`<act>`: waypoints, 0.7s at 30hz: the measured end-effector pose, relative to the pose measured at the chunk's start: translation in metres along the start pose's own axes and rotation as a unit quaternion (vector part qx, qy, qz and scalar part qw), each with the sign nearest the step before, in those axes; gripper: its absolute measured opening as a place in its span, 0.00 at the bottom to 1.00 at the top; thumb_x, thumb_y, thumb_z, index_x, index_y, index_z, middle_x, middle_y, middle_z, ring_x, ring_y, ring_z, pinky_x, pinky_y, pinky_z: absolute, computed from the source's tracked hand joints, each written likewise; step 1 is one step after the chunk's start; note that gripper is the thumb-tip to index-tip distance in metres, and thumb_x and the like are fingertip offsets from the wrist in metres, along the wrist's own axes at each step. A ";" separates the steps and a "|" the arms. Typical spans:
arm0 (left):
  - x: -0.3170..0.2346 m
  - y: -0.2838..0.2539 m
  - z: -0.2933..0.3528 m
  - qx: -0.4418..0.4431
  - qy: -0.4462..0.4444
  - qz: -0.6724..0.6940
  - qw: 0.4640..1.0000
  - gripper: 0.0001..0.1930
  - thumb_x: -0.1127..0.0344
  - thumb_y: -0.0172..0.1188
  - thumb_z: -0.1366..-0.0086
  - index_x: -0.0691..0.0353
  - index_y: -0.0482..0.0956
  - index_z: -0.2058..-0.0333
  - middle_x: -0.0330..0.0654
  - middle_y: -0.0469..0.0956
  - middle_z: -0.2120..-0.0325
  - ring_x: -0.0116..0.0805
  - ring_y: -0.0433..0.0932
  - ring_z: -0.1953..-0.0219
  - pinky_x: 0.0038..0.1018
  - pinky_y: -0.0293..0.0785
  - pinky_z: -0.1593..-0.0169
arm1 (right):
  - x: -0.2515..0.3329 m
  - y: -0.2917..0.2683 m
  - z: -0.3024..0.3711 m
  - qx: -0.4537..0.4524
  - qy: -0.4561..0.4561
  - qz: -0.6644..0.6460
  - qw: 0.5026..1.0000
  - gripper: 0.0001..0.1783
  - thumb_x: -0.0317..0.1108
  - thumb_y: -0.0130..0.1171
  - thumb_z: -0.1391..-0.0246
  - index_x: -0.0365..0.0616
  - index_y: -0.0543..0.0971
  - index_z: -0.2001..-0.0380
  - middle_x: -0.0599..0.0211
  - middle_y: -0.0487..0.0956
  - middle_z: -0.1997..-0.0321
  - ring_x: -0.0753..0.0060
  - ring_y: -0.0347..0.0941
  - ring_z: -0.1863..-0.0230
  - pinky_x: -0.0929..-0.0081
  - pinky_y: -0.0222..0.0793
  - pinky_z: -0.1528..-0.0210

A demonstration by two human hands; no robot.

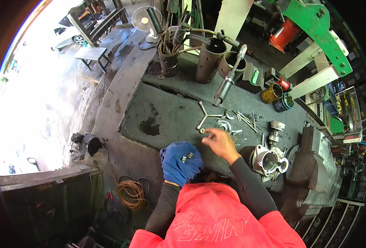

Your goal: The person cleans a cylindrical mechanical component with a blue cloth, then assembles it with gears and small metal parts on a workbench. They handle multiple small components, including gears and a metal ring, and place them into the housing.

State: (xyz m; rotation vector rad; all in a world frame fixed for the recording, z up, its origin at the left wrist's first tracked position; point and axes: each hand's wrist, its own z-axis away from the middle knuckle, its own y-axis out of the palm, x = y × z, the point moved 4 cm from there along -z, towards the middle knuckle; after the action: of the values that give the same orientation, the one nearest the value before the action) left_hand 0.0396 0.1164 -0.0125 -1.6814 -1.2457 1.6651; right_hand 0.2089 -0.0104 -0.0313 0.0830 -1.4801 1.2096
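Note:
A bunched blue cloth (175, 159) covers my left hand (173, 183), which holds it up at the bench's near edge; the fingers are hidden beneath it. Small shiny metal pieces (187, 157) lie on top of the cloth. My right hand (221, 144) reaches over the bench with thumb and index finger apart. Just past its index fingertip is a small brass-coloured toothed gear (202, 130); whether they touch I cannot tell. Close beyond are a round metal ring part (223, 127) and a three-armed wrench (207, 115).
Right of my arm stand a cast metal housing (269, 161) and a stepped shaft (276, 131). Long thin tools (246, 122) lie farther back. Tall metal cans (210, 62) line the bench's far side. A large vise-like block (311, 173) stands at right; coiled orange cable (131, 194) lies at lower left.

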 end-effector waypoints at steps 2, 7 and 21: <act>0.010 0.000 0.015 -0.134 -0.091 0.233 0.959 0.10 0.63 0.60 0.31 0.61 0.82 0.57 0.45 0.84 0.61 0.44 0.84 0.59 0.38 0.81 0.52 | -0.008 0.016 -0.018 -0.083 -0.029 0.149 0.985 0.24 0.40 0.75 0.44 0.40 0.85 0.47 0.53 0.83 0.56 0.49 0.83 0.55 0.57 0.78 0.53; 0.028 0.012 0.031 -0.078 -0.127 0.284 0.947 0.07 0.64 0.59 0.29 0.59 0.81 0.61 0.43 0.81 0.67 0.39 0.81 0.61 0.38 0.79 0.58 | -0.009 0.035 -0.029 -0.084 -0.066 0.129 0.986 0.19 0.39 0.74 0.44 0.38 0.83 0.56 0.51 0.81 0.58 0.45 0.82 0.57 0.52 0.78 0.54; 0.005 -0.017 -0.002 -0.109 -0.077 -0.113 0.985 0.16 0.56 0.67 0.44 0.55 0.77 0.60 0.39 0.73 0.68 0.42 0.72 0.67 0.34 0.68 0.59 | 0.001 0.049 0.037 0.153 -0.018 -0.198 0.968 0.47 0.46 0.77 0.42 0.49 0.68 0.23 0.56 0.73 0.26 0.58 0.70 0.30 0.59 0.69 0.30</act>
State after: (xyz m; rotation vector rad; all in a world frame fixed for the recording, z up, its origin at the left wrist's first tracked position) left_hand 0.0364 0.1289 -0.0009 -1.4836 -1.6792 1.5931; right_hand 0.1519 -0.0129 -0.0535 0.5860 -1.2216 1.0987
